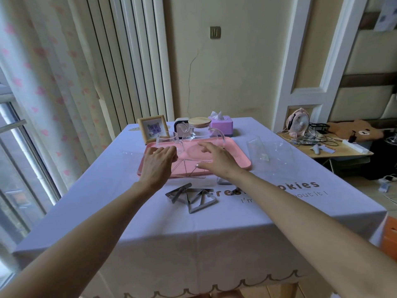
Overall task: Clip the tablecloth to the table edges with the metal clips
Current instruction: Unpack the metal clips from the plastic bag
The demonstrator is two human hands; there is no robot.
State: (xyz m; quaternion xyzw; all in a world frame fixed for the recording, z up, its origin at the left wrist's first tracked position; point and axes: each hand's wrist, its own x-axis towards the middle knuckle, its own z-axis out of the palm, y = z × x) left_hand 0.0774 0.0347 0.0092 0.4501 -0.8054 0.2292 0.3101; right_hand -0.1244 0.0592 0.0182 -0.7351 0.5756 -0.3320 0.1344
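A pale lilac tablecloth [150, 229] with brown lettering covers the table and hangs over the near edge. Several triangular metal clips [193, 197] lie in a heap on it near the middle. One more clip [223, 181] lies just under my right forearm. My left hand [158, 163] reaches over the near left corner of a pink tray [240, 157], fingers bent down beside a glass cup [166, 139]. My right hand [217, 158] hovers over the tray with fingers spread and holds nothing. Both hands are beyond the clips.
A glass teapot with a wooden lid [198, 129] stands on the tray. Behind the tray are a framed picture [153, 129] and a purple tissue box [221, 124]. Clear plastic wrapping [267, 151] lies right of the tray. A side table with a small fan [297, 123] stands at right.
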